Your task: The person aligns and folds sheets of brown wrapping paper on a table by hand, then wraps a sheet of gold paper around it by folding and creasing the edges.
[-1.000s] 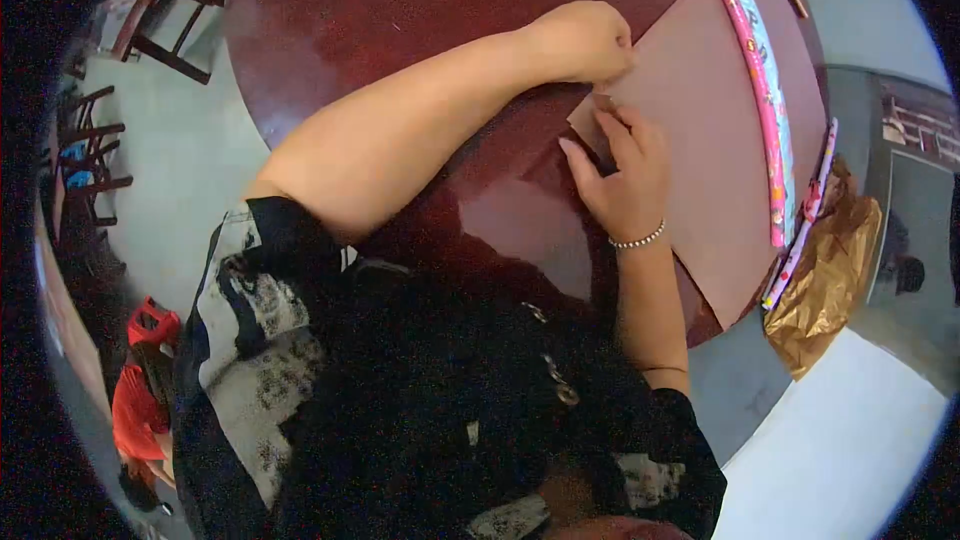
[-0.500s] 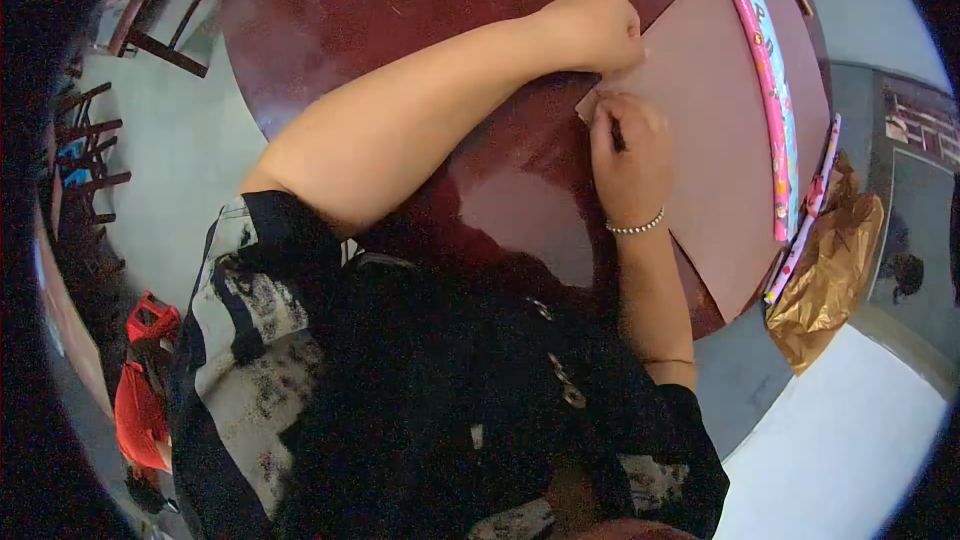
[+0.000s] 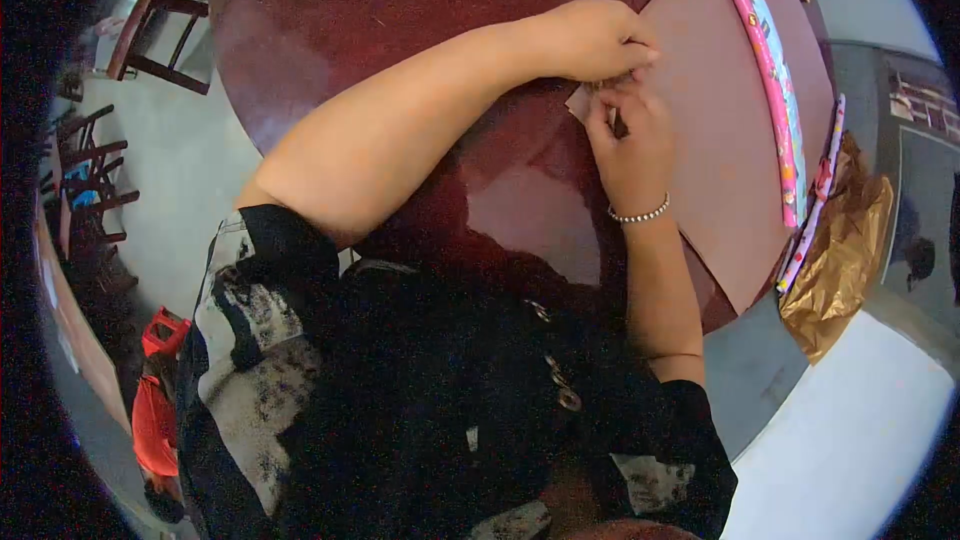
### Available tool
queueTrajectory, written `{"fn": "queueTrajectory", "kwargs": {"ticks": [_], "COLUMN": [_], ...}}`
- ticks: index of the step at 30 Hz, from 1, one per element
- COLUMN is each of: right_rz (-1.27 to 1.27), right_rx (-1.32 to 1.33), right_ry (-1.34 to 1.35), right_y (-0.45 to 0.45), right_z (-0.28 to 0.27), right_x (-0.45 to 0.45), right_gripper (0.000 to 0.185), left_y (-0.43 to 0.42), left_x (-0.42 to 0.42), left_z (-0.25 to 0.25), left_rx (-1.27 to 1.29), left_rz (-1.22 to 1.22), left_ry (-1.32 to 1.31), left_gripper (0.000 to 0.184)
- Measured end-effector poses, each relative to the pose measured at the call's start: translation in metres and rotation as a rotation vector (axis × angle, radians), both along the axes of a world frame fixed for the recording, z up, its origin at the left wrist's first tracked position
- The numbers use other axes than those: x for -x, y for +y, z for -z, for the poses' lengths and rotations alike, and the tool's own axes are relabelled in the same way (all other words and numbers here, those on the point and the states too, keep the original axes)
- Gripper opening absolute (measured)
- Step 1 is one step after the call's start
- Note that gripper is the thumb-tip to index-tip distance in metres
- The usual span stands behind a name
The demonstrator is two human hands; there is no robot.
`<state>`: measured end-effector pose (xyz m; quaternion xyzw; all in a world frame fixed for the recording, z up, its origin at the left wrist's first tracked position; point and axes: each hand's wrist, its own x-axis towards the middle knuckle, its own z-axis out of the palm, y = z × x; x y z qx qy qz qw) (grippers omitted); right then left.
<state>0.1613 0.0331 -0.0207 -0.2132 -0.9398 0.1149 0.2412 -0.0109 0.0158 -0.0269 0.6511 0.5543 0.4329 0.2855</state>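
A large pinkish-brown sheet (image 3: 710, 130) lies on the dark red round table (image 3: 400, 0), its left corner under my hands. My left hand (image 3: 600, 40) has its fingers curled at that corner; what they hold, if anything, is hidden. Just below it, almost touching, my right hand (image 3: 636, 135), with a beaded bracelet at the wrist, pinches the corner of the sheet between thumb and fingers. On the sheet's right part rests a long pink and light-blue wrapped roll (image 3: 768, 80).
Crumpled gold wrapping (image 3: 835, 250) and a thin patterned roll (image 3: 815, 210) are at the right table edge. Dark wooden chairs (image 3: 160, 35) stand at the left. A person in red (image 3: 152, 425) is at the lower left, near a red stool (image 3: 165, 332).
My right hand's fingers, spread a second ago, have closed at the sheet's corner. My left hand has stayed close by, its fingers shifting slightly. The view has moved a little.
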Motion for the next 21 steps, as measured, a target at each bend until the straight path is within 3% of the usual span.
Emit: {"fn": "queueTrajectory", "kwargs": {"ticks": [3, 6, 13, 21], "right_rz": [0.009, -0.110, -0.049, 0.046], "right_rx": [0.239, 0.084, 0.024, 0.364], "right_ry": [0.137, 0.115, 0.008, 0.162], "right_y": [0.005, 0.006, -0.001, 0.013], "right_z": [0.001, 0.002, -0.006, 0.003], "right_x": [0.002, 0.001, 0.000, -0.003], "right_gripper": [0.014, 0.014, 0.012, 0.010], "left_y": [0.003, 0.004, 0.001, 0.002], "left_x": [0.002, 0.003, 0.001, 0.002], "left_z": [0.004, 0.004, 0.001, 0.001], "left_rx": [-0.004, 0.026, 0.020, 0.062], "left_rz": [-0.038, -0.004, -0.027, -0.013], "left_ry": [-0.141, -0.151, -0.074, -0.118], "left_gripper": [0.028, 0.029, 0.028, 0.027]}}
